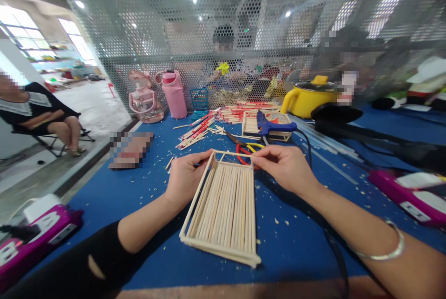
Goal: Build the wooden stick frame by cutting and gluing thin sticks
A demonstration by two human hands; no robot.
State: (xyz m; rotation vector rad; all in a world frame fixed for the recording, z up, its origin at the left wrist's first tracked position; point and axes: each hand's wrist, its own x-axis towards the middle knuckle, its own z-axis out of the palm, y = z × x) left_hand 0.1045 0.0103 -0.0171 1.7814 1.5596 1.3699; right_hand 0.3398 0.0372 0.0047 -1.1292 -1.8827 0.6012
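Observation:
A small rectangular tray of pale wooden sticks [223, 206] lies on the blue table, its floor a row of sticks side by side and thin sticks raised along the edges. At its far left corner, my left hand [186, 173] is closed on the frame. My right hand [287, 164] pinches the right end of the stick across the far side. Just beyond are pliers [239, 146] with red and yellow handles, partly hidden by the tray and my right hand. A blue glue gun [277, 126] rests behind my right hand, beside another stick frame [249, 124].
Loose sticks with red wrappers [240, 112] are heaped at the back. Pink bottle [174, 94], clear jug [144, 103] and yellow pot [310, 99] stand before a perforated metal screen [167, 24]. Purple power strips [411, 196] flank the table; a seated person [45, 113] is at left.

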